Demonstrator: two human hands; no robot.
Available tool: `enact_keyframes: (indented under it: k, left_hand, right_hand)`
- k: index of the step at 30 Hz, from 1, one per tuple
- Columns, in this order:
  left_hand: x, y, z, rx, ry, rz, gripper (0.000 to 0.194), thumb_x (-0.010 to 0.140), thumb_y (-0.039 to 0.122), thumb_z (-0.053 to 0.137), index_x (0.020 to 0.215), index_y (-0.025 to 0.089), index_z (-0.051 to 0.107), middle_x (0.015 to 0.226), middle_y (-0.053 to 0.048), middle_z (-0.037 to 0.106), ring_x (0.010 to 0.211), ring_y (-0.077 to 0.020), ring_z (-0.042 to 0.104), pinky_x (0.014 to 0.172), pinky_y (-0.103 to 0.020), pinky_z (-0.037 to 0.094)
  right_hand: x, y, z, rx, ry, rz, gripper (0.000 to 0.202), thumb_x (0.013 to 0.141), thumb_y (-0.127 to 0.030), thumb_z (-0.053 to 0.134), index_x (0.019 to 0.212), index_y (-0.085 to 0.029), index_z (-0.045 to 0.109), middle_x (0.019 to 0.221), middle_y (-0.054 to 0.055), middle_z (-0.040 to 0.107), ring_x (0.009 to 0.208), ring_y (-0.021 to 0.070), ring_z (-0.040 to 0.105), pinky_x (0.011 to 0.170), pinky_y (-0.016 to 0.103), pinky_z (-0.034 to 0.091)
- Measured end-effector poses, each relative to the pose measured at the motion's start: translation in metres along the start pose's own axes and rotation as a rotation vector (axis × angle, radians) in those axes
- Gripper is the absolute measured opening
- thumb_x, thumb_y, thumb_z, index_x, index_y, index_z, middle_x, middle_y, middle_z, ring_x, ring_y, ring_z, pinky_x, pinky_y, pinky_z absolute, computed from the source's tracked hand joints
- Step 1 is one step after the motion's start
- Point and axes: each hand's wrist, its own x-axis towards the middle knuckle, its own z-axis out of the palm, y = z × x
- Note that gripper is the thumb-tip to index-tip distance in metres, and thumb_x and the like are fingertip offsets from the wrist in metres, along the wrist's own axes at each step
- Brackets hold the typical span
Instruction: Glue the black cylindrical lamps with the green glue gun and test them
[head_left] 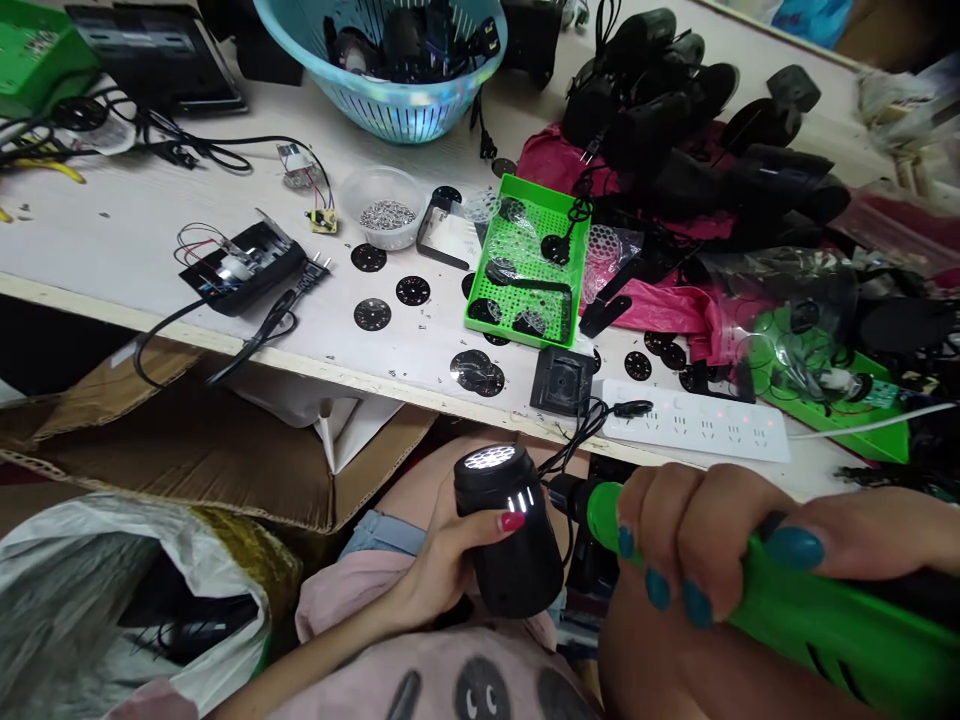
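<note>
My left hand (442, 565) is wrapped round a black cylindrical device (521, 565) above my lap. The device's honeycomb-patterned end faces up and looks bright white, and a black cord runs behind it. My right hand (697, 545) is closed round a green power screwdriver (847, 630) that lies almost level. Its dark front end points left and meets or nearly meets the device's side; the bit itself I cannot make out. Beyond them, on the table, a square black part (561, 380) sits near the front edge.
A white power strip (694, 420) lies along the table edge. Behind it are a green tray (529, 335), a tub of small metal parts (386, 235), a blue basket (390, 105) and an opened black device (244, 270). A cardboard box (187, 450) and sack (247, 560) stand below left.
</note>
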Motion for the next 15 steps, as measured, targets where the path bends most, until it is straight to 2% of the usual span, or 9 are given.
enact_keyframes:
  k: [2,3,5,7,11,15]
  left_hand:
    - [0.001,-0.001,-0.001,-0.029,0.028,-0.014,0.044,0.074,0.027,0.072,0.116,0.014,0.069,0.103,-0.011,0.075,0.099,-0.0291,0.067,0.09,-0.04,0.052]
    - [0.001,-0.001,-0.002,-0.041,0.037,-0.021,0.045,0.074,0.027,0.072,0.117,0.015,0.069,0.104,-0.011,0.075,0.1,-0.0294,0.067,0.091,-0.041,0.051]
    - [0.0,0.0,-0.003,-0.061,0.041,-0.039,0.045,0.073,0.026,0.072,0.116,0.015,0.069,0.103,-0.011,0.075,0.102,-0.0299,0.067,0.093,-0.042,0.05]
    - [-0.001,0.0,-0.004,-0.079,0.023,-0.056,0.045,0.073,0.026,0.072,0.116,0.014,0.069,0.098,-0.011,0.075,0.1,-0.0306,0.068,0.091,-0.042,0.051]
    - [0.001,0.003,-0.003,-0.1,0.013,-0.04,0.046,0.072,0.023,0.073,0.117,0.015,0.068,0.098,-0.01,0.076,0.1,-0.0292,0.068,0.091,-0.04,0.051]
    - [0.01,0.01,0.002,-0.092,0.049,-0.047,0.042,0.07,0.024,0.075,0.111,0.014,0.071,0.099,-0.01,0.076,0.095,-0.028,0.068,0.083,-0.037,0.054]
  right_hand:
    - [0.0,0.002,-0.002,0.007,-0.026,-0.016,0.006,0.096,-0.039,0.062,0.096,-0.036,0.068,0.055,-0.002,0.056,0.051,0.0159,0.054,0.052,0.03,0.043]
    - [-0.001,0.003,-0.002,0.003,-0.01,-0.029,0.007,0.092,-0.039,0.069,0.096,-0.034,0.067,0.056,-0.002,0.056,0.051,0.0159,0.054,0.052,0.03,0.044]
    - [-0.002,0.004,0.0,-0.012,0.041,-0.047,0.02,0.083,-0.04,0.079,0.096,-0.031,0.067,0.056,-0.002,0.056,0.05,0.016,0.054,0.052,0.03,0.044]
    - [-0.004,0.004,0.004,-0.019,0.075,-0.05,0.023,0.08,-0.039,0.081,0.095,-0.028,0.067,0.056,-0.002,0.054,0.05,0.0159,0.054,0.051,0.03,0.044]
    - [-0.003,0.006,0.009,-0.008,0.037,-0.057,0.018,0.087,-0.039,0.072,0.099,-0.027,0.066,0.058,-0.002,0.056,0.05,0.0156,0.054,0.051,0.031,0.044]
    - [-0.004,0.009,-0.006,-0.014,0.199,-0.076,0.016,0.099,-0.039,0.053,0.103,-0.03,0.066,0.058,-0.002,0.057,0.048,0.0152,0.052,0.051,0.032,0.044]
